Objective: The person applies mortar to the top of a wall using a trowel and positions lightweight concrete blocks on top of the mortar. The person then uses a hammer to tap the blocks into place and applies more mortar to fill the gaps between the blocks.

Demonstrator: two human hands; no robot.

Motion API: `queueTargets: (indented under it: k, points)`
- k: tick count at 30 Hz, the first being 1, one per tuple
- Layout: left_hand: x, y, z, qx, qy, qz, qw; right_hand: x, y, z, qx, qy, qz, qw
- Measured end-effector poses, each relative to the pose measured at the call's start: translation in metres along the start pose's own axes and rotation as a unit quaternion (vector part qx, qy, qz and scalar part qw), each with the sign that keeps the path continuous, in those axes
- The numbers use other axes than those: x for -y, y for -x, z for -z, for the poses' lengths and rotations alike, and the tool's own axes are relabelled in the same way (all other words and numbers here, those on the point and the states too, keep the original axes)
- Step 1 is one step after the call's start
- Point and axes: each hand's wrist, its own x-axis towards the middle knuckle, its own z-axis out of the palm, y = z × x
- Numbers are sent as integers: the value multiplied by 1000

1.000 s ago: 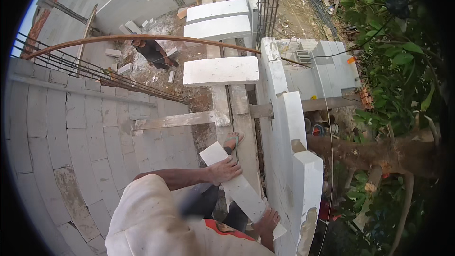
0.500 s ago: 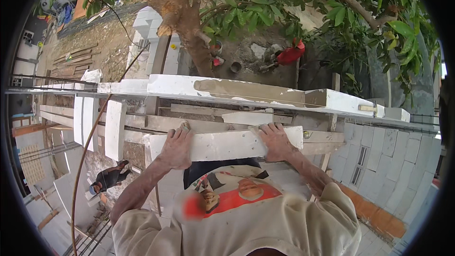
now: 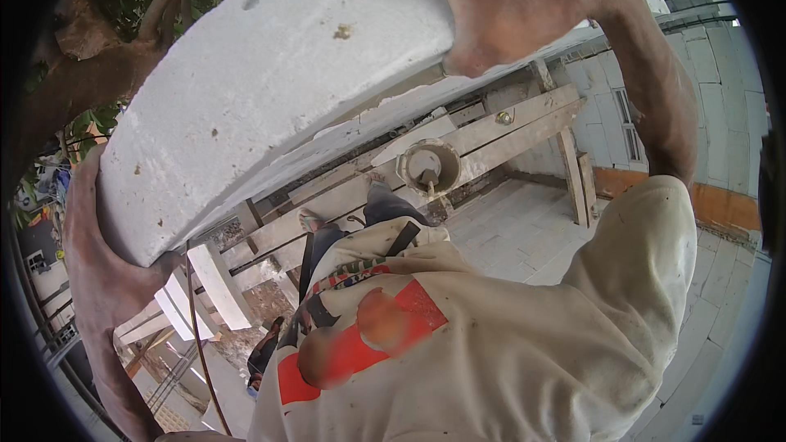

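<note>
A long white lightweight concrete block [image 3: 270, 90] is lifted close in front of me, tilted with its left end lower. My left hand [image 3: 110, 270] grips the lower left end, its fingers along the end face and the thumb beneath. At the upper right end my right hand [image 3: 508, 8] is closed round the block; some of its fingertips are cut off by the top of the view. Beneath and behind the block runs a white block wall [image 3: 385, 110], largely hidden by it.
A bucket [image 3: 455, 165] with a tool in it stands on the wooden scaffold planks [image 3: 524, 119] by my feet. Other white blocks [image 3: 219, 285] rest on the planks at lower left. Tree branches [image 3: 98, 74] reach in at upper left. Another person [image 3: 264, 352] is partly visible below.
Both hands have raised the block from waist level up close to the head, tilting it. My view has turned, and the bucket on the planks now shows.
</note>
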Motion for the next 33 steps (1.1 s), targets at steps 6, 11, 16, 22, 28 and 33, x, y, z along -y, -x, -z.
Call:
queueTargets:
  k: [6, 11, 16, 22, 28, 33]
  points:
    - [19, -49, -46, -25, -5, 15, 1000, -72, -52, -63, -91, 52, 86, 991]
    - [2, -94, -124, 42, 25, 4, 999, -121, -69, -169, -64, 109, 22, 992]
    - [19, -95, -211, 43, 31, -13, 999, -137, -78, -229, 37, 38, -1, 999]
    - [11, -109, -275, 100, 77, -34, 991, -164, -57, -295, 26, 19, -3, 999]
    - [4, -116, -314, 115, 69, -32, 990, -170, -49, -317, 76, 14, -49, 996]
    - [1, -121, -336, 117, 59, -36, 991, -180, -47, -331, 89, -5, -61, 994]
